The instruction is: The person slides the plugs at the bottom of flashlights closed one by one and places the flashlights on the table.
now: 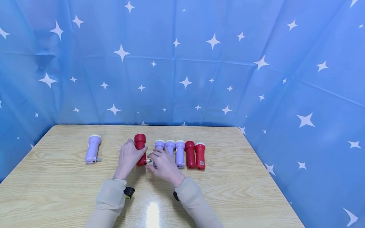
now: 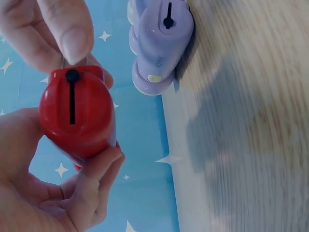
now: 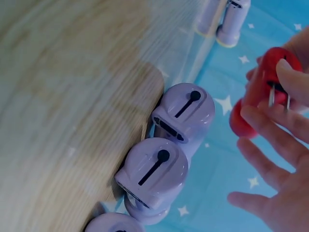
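Observation:
My left hand (image 1: 129, 156) grips a red flashlight (image 1: 139, 142), thumb on one side and fingers round the other. Its tail, with a black slot, faces the left wrist camera. Two metal plug prongs (image 1: 149, 161) stick out sideways near its tail. My right hand (image 1: 165, 166) pinches at these prongs, thumb and a finger on either side; the remaining fingers (image 3: 263, 166) spread out loosely. Just right of the held flashlight, a purple flashlight (image 1: 159, 144) is partly hidden behind my right hand.
Two more purple flashlights (image 1: 180, 153) and two red flashlights (image 1: 190, 155) continue the row on the wooden table (image 1: 242, 190). A lone purple flashlight (image 1: 92, 150) lies at left with its prongs out. Behind the table hangs a blue star-patterned curtain (image 1: 159, 72).

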The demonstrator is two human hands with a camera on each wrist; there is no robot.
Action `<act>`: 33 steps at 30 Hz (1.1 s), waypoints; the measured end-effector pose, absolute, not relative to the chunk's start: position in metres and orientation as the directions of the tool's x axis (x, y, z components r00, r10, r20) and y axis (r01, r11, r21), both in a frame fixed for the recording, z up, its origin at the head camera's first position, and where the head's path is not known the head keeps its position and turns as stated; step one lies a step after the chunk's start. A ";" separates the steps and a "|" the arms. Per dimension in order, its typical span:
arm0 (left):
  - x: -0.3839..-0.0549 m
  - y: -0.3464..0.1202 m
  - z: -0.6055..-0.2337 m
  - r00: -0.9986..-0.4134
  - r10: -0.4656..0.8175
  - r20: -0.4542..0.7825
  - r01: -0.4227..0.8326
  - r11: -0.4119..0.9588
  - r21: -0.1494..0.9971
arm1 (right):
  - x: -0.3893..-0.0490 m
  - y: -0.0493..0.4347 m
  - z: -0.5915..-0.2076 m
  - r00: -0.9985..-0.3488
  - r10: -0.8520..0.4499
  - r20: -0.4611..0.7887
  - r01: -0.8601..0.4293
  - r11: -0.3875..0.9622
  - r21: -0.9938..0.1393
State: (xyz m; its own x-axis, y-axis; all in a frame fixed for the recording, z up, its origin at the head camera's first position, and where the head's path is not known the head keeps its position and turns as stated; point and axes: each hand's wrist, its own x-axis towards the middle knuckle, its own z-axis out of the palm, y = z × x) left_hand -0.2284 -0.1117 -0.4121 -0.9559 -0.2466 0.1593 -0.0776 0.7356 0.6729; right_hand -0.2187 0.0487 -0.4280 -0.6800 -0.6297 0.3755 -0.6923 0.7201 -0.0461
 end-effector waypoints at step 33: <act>-0.228 -0.092 -0.420 -0.890 -0.357 0.283 -0.071 0.722 0.688 | -0.222 0.051 -0.433 -0.600 -0.551 0.580 -0.716 0.693 -0.082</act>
